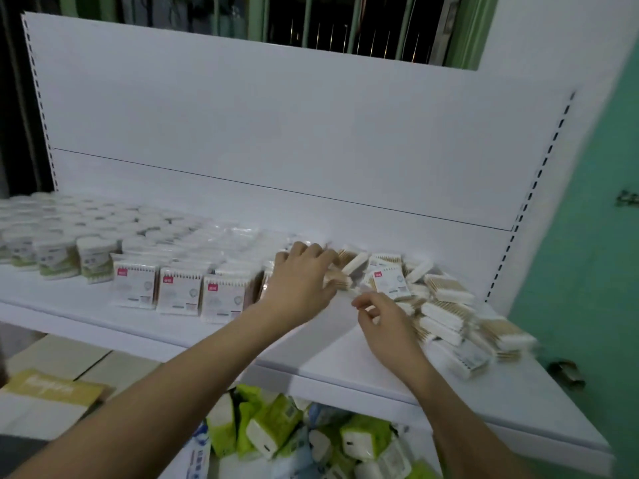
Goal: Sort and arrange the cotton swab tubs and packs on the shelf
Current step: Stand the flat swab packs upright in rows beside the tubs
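Observation:
On the white shelf (345, 361), round cotton swab tubs (55, 252) with green labels fill the left end in rows. Flat swab packs (179, 292) with red tags stand upright in rows to their right. A loose, tumbled pile of swab packs (446, 309) lies at the right end. My left hand (301, 281) reaches to the right end of the upright rows and closes on a swab pack (340, 280) at the pile's edge. My right hand (383, 323) hovers just left of the pile, thumb and forefinger pinched together; motion blur hides whether it holds anything.
The shelf's white back panel (276, 133) rises behind, with slotted uprights at both sides. Below the shelf lies a heap of green, white and blue tissue packs (294, 433). A green wall (594, 236) stands at the right, and cardboard boxes (52, 392) sit at the lower left.

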